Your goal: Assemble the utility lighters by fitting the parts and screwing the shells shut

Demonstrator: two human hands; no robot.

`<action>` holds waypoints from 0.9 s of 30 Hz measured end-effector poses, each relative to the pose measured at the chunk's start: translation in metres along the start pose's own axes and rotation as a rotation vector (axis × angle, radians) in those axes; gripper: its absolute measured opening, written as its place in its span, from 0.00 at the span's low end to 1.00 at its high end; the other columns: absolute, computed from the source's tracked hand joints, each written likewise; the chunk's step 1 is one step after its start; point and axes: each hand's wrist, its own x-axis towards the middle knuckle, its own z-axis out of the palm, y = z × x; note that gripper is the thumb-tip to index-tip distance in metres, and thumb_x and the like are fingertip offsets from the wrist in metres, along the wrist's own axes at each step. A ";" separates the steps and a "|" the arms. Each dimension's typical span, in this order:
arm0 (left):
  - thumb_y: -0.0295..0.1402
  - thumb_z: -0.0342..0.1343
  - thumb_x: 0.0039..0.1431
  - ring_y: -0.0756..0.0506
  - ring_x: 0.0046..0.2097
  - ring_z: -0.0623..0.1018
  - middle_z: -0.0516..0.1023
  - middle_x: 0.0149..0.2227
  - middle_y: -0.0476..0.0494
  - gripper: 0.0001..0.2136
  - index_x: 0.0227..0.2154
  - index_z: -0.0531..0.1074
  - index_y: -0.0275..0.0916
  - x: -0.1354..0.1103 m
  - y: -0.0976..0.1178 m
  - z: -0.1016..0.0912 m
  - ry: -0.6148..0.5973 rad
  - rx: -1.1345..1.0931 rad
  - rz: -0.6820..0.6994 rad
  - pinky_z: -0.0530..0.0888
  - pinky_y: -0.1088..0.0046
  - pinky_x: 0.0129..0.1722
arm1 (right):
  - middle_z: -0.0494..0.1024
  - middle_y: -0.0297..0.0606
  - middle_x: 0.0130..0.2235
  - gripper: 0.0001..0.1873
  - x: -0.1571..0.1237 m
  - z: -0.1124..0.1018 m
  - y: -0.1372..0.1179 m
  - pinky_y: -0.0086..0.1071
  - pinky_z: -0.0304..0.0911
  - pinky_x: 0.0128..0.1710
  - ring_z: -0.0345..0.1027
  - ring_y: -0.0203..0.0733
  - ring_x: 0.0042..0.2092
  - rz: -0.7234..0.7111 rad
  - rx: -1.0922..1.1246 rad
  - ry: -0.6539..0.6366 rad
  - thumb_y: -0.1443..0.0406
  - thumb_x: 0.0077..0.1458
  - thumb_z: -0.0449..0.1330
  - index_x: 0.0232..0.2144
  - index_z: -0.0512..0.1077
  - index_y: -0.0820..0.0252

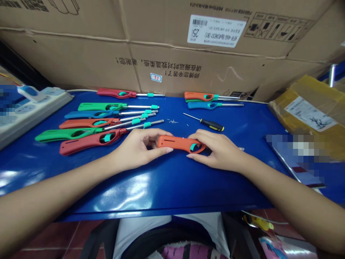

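Note:
An orange long-necked lighter (176, 142) with a teal trigger lies across the blue table (167, 180), held at both ends. My left hand (140, 147) grips its handle end, fingers curled round it. My right hand (215, 149) wraps the trigger end and hides most of the metal neck, whose tip shows past the wrist. A small screwdriver (206, 123) with a black and yellow handle lies just behind the lighter. Tiny springs and pins (172, 121) lie beside its shaft.
Several finished lighters (94, 124) in green, blue, orange and red lie at the left, one red one (118, 94) behind, three more (210, 100) at the back right. Cardboard boxes (172, 54) wall the back. A white power strip (29, 108) sits at the left, a taped parcel (309, 111) at the right.

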 end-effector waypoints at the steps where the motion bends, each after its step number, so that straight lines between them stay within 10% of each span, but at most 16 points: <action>1: 0.40 0.67 0.58 0.46 0.34 0.83 0.85 0.40 0.42 0.18 0.47 0.79 0.35 0.000 0.000 0.001 -0.010 -0.002 -0.015 0.82 0.73 0.35 | 0.79 0.40 0.46 0.20 0.001 0.000 -0.001 0.35 0.67 0.40 0.74 0.45 0.44 -0.013 0.007 0.006 0.51 0.63 0.64 0.51 0.71 0.55; 8: 0.42 0.63 0.62 0.52 0.24 0.71 0.77 0.26 0.52 0.15 0.47 0.79 0.38 -0.002 -0.001 0.001 -0.082 0.239 0.036 0.69 0.78 0.24 | 0.79 0.44 0.46 0.08 0.006 -0.002 0.016 0.51 0.62 0.49 0.70 0.56 0.49 0.269 -0.195 0.466 0.61 0.63 0.59 0.44 0.75 0.54; 13: 0.43 0.63 0.63 0.46 0.37 0.79 0.79 0.41 0.41 0.16 0.45 0.80 0.36 -0.003 -0.002 -0.004 -0.065 0.502 0.186 0.75 0.73 0.34 | 0.75 0.53 0.51 0.23 0.002 -0.004 0.050 0.58 0.64 0.46 0.67 0.66 0.51 0.524 -0.322 0.325 0.60 0.56 0.62 0.54 0.71 0.58; 18: 0.42 0.60 0.63 0.42 0.43 0.81 0.81 0.44 0.40 0.17 0.48 0.79 0.36 -0.006 0.002 -0.010 -0.046 0.637 0.199 0.78 0.67 0.41 | 0.75 0.45 0.39 0.07 0.002 -0.001 0.058 0.46 0.66 0.41 0.70 0.55 0.42 0.479 -0.201 0.367 0.62 0.56 0.60 0.38 0.73 0.56; 27: 0.38 0.60 0.60 0.41 0.45 0.81 0.81 0.44 0.44 0.11 0.41 0.80 0.39 -0.007 0.006 -0.013 -0.084 0.687 0.200 0.78 0.65 0.44 | 0.79 0.37 0.34 0.09 0.012 -0.009 0.038 0.35 0.66 0.32 0.71 0.42 0.32 0.429 0.043 0.728 0.58 0.61 0.59 0.38 0.73 0.56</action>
